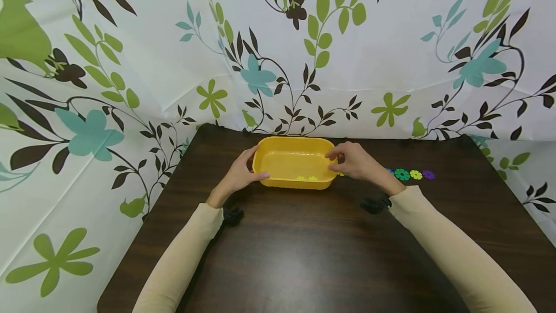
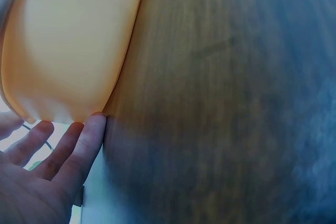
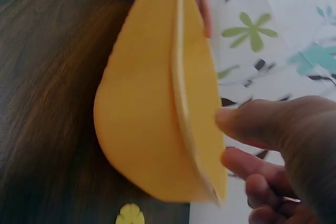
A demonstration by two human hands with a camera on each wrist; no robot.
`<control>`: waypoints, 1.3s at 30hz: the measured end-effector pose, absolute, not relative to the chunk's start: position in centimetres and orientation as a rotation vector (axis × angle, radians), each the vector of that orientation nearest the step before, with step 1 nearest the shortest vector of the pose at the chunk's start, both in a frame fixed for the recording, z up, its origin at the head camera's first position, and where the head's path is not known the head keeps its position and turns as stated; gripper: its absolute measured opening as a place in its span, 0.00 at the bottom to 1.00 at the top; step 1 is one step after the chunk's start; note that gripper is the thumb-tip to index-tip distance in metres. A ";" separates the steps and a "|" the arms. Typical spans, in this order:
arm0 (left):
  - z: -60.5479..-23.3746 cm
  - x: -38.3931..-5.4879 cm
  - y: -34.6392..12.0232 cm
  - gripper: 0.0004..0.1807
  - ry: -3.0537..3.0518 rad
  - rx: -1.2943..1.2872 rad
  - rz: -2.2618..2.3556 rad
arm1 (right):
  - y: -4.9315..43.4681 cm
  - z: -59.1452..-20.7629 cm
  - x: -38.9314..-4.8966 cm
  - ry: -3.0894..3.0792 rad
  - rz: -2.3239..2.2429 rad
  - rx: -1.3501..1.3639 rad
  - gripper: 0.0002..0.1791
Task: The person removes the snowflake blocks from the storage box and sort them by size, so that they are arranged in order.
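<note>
A yellow plastic tub [image 1: 295, 185] sits near the back of the dark table, its open top showing. At its left end my left hand [image 1: 240, 172] grips it, thumb at the front rim and fingers round the end wall. In the left wrist view, the fingertips [image 2: 93, 121] press against the tub's end. My right hand [image 1: 354, 161] hovers by the right rim, thumb and forefinger apart and the other fingers curled, with nothing seen between them. Two small yellow flower shapes [image 1: 306, 178] show inside the tub near its front wall.
Right of the tub, a row of small flower-shaped pieces lies on the table [image 1: 295, 255]: a green flower [image 1: 401, 174], a yellow flower [image 1: 415, 174] and a purple flower [image 1: 428, 175], with a blue one partly hidden by the right wrist. A leaf-patterned cloth [image 1: 278, 105] hangs behind.
</note>
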State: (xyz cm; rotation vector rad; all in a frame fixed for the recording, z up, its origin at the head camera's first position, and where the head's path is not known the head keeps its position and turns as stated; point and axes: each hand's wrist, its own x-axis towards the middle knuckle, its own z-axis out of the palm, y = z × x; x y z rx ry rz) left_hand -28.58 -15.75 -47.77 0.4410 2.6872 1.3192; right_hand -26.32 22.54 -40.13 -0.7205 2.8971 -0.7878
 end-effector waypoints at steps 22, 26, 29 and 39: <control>-47.8 -28.5 -15.7 0.59 2.693 0.455 1.332 | 14.7 -41.0 -29.7 2.625 0.208 -0.670 0.21; -47.7 -28.5 -15.7 0.59 2.694 0.443 1.343 | 14.6 -41.1 -30.0 2.619 0.190 -0.667 0.21; -47.6 -28.5 -15.7 0.58 2.697 0.442 1.336 | 15.0 -41.9 -30.6 2.615 0.144 -0.704 0.21; -47.7 -28.6 -15.8 0.59 2.695 0.438 1.333 | 15.0 -42.2 -30.4 2.590 -0.091 -0.821 0.15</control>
